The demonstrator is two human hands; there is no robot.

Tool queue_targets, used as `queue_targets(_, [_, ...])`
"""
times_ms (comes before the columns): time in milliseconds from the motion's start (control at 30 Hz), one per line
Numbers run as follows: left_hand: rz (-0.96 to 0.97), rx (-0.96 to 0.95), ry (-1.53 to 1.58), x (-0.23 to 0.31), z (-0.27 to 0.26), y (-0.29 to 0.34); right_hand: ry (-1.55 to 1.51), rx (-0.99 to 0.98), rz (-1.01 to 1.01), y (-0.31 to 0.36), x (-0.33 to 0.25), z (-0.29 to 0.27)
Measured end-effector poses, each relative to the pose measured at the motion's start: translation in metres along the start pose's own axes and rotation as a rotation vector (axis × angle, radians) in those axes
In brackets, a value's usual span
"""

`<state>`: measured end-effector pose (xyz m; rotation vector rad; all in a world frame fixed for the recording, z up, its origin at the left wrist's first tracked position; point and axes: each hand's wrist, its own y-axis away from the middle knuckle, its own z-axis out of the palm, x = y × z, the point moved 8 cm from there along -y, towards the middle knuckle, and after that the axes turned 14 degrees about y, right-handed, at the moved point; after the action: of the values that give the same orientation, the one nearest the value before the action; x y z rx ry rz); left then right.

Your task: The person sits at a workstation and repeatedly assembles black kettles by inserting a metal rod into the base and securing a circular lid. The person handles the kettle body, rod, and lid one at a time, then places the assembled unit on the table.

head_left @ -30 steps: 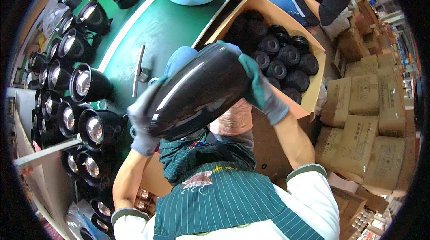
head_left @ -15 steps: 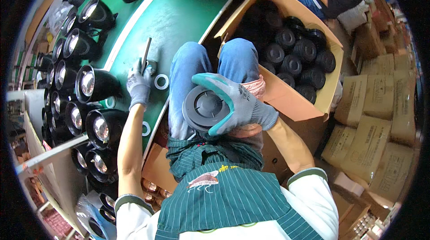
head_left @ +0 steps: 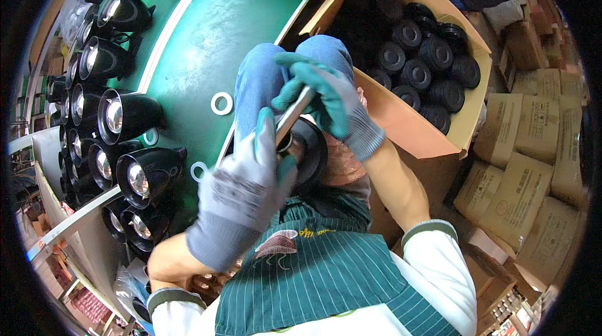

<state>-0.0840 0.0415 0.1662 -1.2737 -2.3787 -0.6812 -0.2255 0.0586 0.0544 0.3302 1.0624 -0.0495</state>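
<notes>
A black round lamp housing [head_left: 311,153] rests on my lap, its end facing up. My left hand [head_left: 244,188], in a grey glove with green fingertips, holds the lower part of a thin metal rod tool [head_left: 293,113] whose tip stands in the housing's middle. My right hand [head_left: 326,94], in the same kind of glove, grips the rod's upper end. Both hands sit just above my knees in blue jeans.
A green conveyor belt [head_left: 238,28] runs on my left with several black lamp housings [head_left: 128,116] in rows and white rings [head_left: 221,103] lying loose. An open cardboard box [head_left: 414,110] of black round parts stands to my right. Brown cartons [head_left: 527,173] are stacked beyond.
My left hand picked the metal rod off the belt and brought it to the housing. My right hand moved from the housing's rim to the rod's top.
</notes>
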Motion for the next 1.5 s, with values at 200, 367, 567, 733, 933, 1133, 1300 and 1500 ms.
queue_targets(200, [-0.249, 0.161, -0.213, 0.033, 0.028, 0.003, -0.043, -0.240, 0.114, -0.031, 0.034, 0.006])
queue_targets(367, [0.151, 0.200, 0.232, -0.009, 0.011, 0.012, -0.189, -0.219, -0.137, 0.027, 0.021, -0.010])
queue_targets(567, [0.190, 0.206, 0.743, -0.056, -0.010, -0.014, 0.028, -0.378, -0.462, 0.075, -0.014, 0.009])
queue_targets(733, [0.783, 0.418, 0.342, -0.064, -0.006, -0.041, 0.658, -0.590, -0.612, 0.080, -0.041, 0.044])
queue_targets(933, [0.924, 0.129, 0.485, -0.058, 0.045, -0.118, 1.401, -0.903, -0.652, 0.108, -0.022, 0.110])
queue_targets(1133, [0.806, -0.335, 0.986, 0.011, 0.091, -0.171, 1.475, -0.584, -0.849, 0.064, -0.013, 0.184])
queue_targets(1300, [0.622, -0.460, 0.876, 0.002, 0.076, -0.180, 1.367, -0.767, -0.677, 0.065, -0.022, 0.170])
queue_targets(1500, [0.135, 0.172, 1.177, -0.201, 0.023, -0.169, 1.081, 0.123, -0.375, 0.100, -0.046, 0.042])
